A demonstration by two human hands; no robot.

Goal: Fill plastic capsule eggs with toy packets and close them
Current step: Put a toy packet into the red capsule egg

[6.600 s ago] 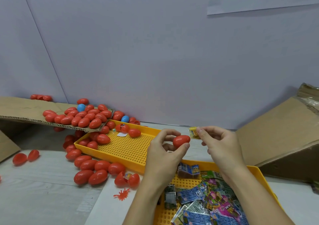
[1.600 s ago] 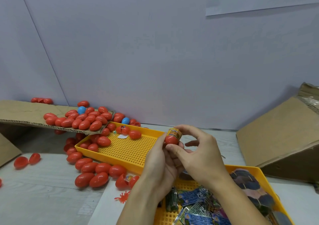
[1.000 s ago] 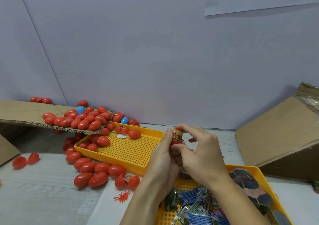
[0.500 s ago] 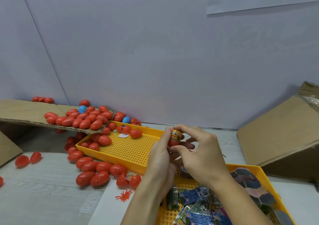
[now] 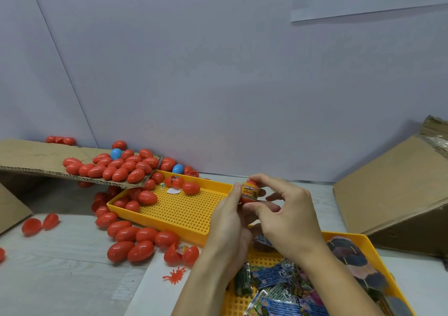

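Both hands hold one red egg (image 5: 249,192) upright above the near corner of the far tray (image 5: 179,212).

At nine o'clock a cardboard flap (image 5: 36,159) carries a heap of red eggs (image 5: 116,166); loose eggs (image 5: 132,238) lie at seven. The left hand (image 5: 229,221) cups the labelled egg from below, the right hand (image 5: 288,215) pinches its top. The wrists cover part of the packets (image 5: 274,291) in the near tray (image 5: 371,245) at five; a cardboard box (image 5: 392,189) sits at three.
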